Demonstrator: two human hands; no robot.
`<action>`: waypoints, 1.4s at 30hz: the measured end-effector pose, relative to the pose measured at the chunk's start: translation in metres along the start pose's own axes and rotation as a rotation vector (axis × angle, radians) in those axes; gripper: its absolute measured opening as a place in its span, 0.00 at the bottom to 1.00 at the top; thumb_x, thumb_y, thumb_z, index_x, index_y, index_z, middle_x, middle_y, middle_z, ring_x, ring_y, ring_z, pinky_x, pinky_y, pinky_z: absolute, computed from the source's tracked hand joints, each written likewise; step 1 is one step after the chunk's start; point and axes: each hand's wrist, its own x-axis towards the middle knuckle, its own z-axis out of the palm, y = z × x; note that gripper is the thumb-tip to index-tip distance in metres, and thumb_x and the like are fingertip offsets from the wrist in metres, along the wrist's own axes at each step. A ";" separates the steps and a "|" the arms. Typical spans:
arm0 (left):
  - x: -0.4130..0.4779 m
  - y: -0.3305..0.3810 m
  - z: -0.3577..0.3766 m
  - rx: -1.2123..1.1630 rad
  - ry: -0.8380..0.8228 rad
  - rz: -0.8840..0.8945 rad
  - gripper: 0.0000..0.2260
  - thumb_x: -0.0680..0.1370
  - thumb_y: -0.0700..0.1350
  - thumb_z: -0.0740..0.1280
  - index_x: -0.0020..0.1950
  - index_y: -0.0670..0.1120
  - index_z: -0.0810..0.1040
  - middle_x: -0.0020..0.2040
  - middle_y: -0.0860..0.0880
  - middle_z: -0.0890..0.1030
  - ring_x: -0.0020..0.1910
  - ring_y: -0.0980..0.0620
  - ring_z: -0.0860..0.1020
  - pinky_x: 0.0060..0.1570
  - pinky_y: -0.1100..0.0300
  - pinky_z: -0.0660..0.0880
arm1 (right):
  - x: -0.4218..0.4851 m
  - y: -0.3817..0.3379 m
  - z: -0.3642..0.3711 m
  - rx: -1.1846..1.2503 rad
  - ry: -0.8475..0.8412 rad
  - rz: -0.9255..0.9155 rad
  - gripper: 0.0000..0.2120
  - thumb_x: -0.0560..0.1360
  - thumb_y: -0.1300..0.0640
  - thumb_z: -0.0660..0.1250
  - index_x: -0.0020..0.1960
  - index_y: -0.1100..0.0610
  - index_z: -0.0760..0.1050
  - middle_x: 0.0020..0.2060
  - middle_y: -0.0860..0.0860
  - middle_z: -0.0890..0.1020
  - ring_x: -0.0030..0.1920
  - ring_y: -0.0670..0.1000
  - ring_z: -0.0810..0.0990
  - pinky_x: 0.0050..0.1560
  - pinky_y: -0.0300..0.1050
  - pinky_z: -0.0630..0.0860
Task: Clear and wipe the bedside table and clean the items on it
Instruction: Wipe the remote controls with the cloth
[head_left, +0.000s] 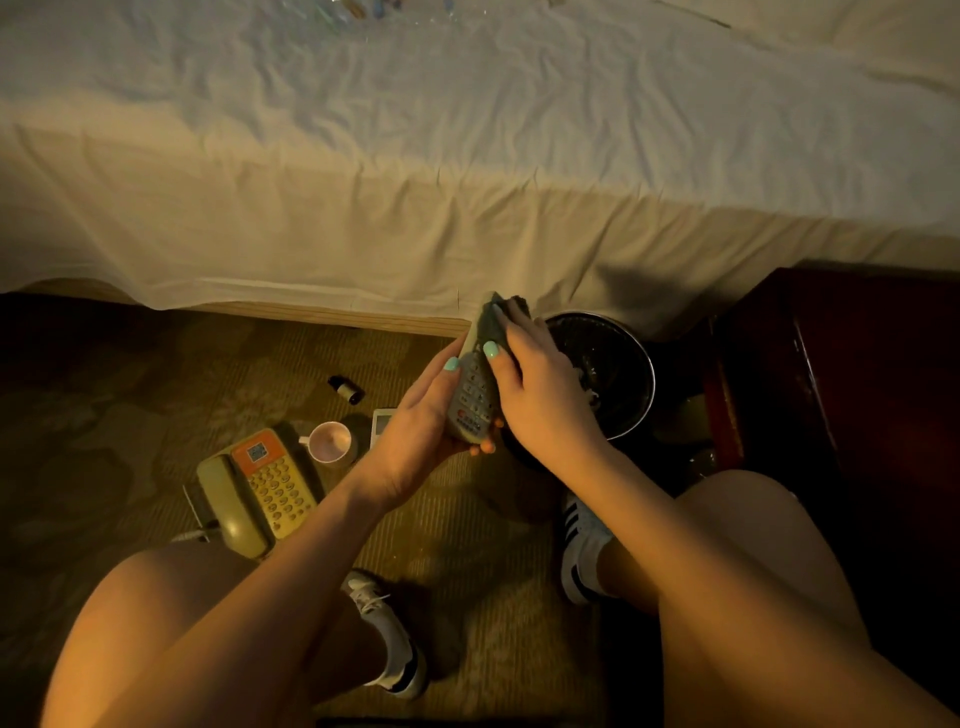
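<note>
Left hand (415, 421) grips grey button-covered remote (474, 400); right hand (540, 384) pinches dark cloth (498, 319), seemingly on it.

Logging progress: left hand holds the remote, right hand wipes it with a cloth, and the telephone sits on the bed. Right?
Not the bed: the head view shows the telephone on the carpet. The left hand does hold the remote while the right hand wipes it with the cloth.

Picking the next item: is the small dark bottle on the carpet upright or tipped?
Tipped: the bottle lies lengthwise on the carpet, its side facing the camera.
</note>
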 end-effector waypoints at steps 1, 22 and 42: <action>0.001 -0.002 0.000 0.006 0.016 0.008 0.17 0.84 0.51 0.52 0.73 0.57 0.66 0.52 0.43 0.78 0.39 0.51 0.78 0.35 0.58 0.76 | -0.001 0.002 0.001 0.004 -0.030 0.000 0.22 0.82 0.55 0.54 0.75 0.56 0.61 0.76 0.53 0.60 0.77 0.56 0.53 0.76 0.53 0.55; 0.024 0.013 -0.011 -0.158 -0.127 0.005 0.21 0.81 0.56 0.54 0.72 0.53 0.69 0.50 0.45 0.78 0.41 0.49 0.75 0.34 0.59 0.72 | 0.034 0.022 -0.050 0.310 0.302 -0.009 0.16 0.79 0.59 0.64 0.66 0.56 0.74 0.56 0.52 0.75 0.53 0.41 0.76 0.51 0.25 0.71; 0.022 0.018 -0.021 -0.060 -0.052 0.038 0.20 0.85 0.52 0.49 0.75 0.49 0.65 0.53 0.44 0.76 0.40 0.51 0.76 0.33 0.59 0.72 | 0.002 0.008 -0.005 -0.044 -0.018 -0.270 0.22 0.79 0.52 0.58 0.70 0.58 0.70 0.59 0.57 0.75 0.56 0.54 0.78 0.51 0.53 0.79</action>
